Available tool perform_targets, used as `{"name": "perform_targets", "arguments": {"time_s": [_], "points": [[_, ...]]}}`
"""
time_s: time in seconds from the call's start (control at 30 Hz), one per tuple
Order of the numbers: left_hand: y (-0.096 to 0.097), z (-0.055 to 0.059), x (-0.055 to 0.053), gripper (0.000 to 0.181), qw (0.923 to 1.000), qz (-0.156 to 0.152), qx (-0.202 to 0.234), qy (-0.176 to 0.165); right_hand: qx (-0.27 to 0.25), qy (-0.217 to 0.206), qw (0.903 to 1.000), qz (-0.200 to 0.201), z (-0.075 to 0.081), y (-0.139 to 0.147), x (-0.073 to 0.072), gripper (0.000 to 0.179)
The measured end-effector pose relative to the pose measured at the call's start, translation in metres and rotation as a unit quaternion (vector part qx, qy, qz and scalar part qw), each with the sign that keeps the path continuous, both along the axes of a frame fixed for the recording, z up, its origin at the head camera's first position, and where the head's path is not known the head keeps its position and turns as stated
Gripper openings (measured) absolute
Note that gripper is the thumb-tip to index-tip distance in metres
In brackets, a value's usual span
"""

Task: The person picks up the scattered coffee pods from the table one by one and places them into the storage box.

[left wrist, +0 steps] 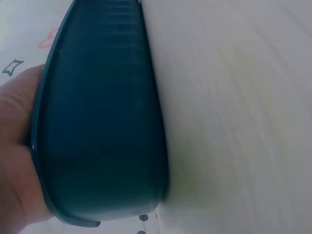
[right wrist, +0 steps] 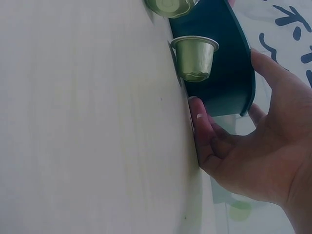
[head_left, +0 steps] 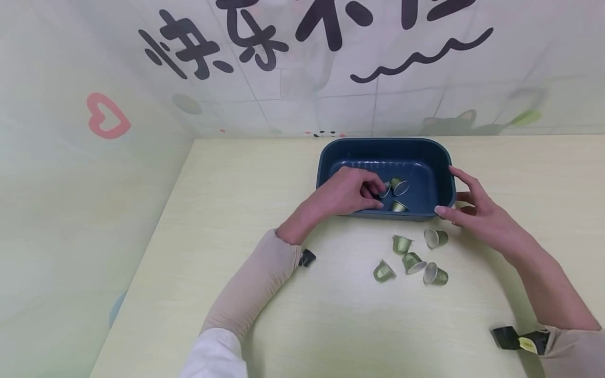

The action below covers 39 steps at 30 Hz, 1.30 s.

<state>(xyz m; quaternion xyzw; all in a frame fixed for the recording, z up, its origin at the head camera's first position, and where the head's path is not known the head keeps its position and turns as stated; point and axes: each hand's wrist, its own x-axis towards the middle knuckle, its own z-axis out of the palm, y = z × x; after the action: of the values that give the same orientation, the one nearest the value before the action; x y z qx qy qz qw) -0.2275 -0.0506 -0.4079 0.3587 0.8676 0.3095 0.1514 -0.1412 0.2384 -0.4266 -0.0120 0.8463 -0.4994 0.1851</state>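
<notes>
In the head view, my left hand [head_left: 352, 190] reaches over the front rim into a dark blue rectangular bin [head_left: 425, 197]. Its fingertips are right at a small coffee capsule [head_left: 385, 190], and the thumb stands apart from them, lower down. Two more green coffee capsules, one tipped [head_left: 399, 187] and one by the front wall [head_left: 398, 206], lie inside. At the bin's right end my right hand [head_left: 482, 215] grips it, thumb on the front corner and a finger along the rim. The left wrist view shows the bin's outer wall [left wrist: 102, 112], hiding the left fingers.
In front of the bin several green capsules lie loose on the pale table [head_left: 307, 315], among them one near the right hand [head_left: 436, 238] and one farthest left [head_left: 384, 271]. A printed white curtain [head_left: 302, 105] stands right behind the bin.
</notes>
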Motion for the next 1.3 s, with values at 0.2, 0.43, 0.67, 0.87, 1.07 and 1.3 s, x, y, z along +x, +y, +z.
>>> {"name": "perform_targets", "arguments": {"time_s": [0.2,0.43,0.67,0.87,1.07,1.3], "points": [[-0.001,0.001,0.000,0.025,0.9997,-0.006,0.019,0.012,0.007,0.004,1.0000,0.001,0.001,0.000,-0.001,0.086],[-0.003,0.002,-0.001,0.024,0.9985,-0.007,0.040,0.036,-0.005,0.025,0.9997,-0.003,0.003,0.000,-0.001,0.084],[-0.007,0.005,0.001,0.027,0.9973,0.006,0.060,0.043,0.003,0.030,0.9995,0.004,0.005,0.002,0.005,0.089],[-0.020,0.006,0.005,0.030,0.9951,0.021,0.055,0.079,0.012,0.036,0.9993,0.005,0.006,0.002,0.007,0.094],[-0.033,0.006,0.008,0.031,0.9935,0.033,0.064,0.088,0.037,0.036,0.9987,0.007,0.006,0.002,0.010,0.097],[-0.042,0.009,0.012,0.034,0.9942,0.044,0.055,0.081,0.048,0.036,0.9981,0.011,0.007,0.001,0.013,0.096]]}}
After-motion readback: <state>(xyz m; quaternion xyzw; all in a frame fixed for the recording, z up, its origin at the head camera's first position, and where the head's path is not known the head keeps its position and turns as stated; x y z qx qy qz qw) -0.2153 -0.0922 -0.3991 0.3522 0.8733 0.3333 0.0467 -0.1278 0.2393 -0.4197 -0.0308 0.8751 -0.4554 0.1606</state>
